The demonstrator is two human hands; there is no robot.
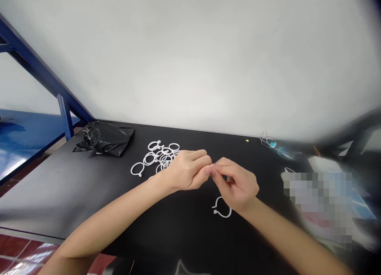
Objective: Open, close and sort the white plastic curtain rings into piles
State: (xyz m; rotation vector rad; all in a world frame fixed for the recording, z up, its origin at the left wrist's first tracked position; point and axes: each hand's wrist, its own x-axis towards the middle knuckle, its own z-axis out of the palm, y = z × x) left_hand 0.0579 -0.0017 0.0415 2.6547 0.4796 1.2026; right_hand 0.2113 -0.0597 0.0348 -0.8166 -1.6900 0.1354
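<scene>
My left hand [192, 170] and my right hand [236, 181] meet fingertip to fingertip above the black table [166, 227]. Both are closed in a pinch, and whatever sits between the fingers is hidden. Behind and left of my left hand lies a pile of white plastic rings [162, 158], partly covered by that hand. Each closed ring seems to have a small knob at its joint. One opened white ring [228, 215] lies on the table just below my right hand, its two ends apart.
A crumpled black plastic bag [108, 138] lies at the back left. Eyeglasses [268, 142] rest at the back right, near a small yellow speck [247, 140]. A blurred, pixelated package [321, 207] sits at the right. A white wall [205, 60] rises behind; a blue metal frame [44, 66] stands left.
</scene>
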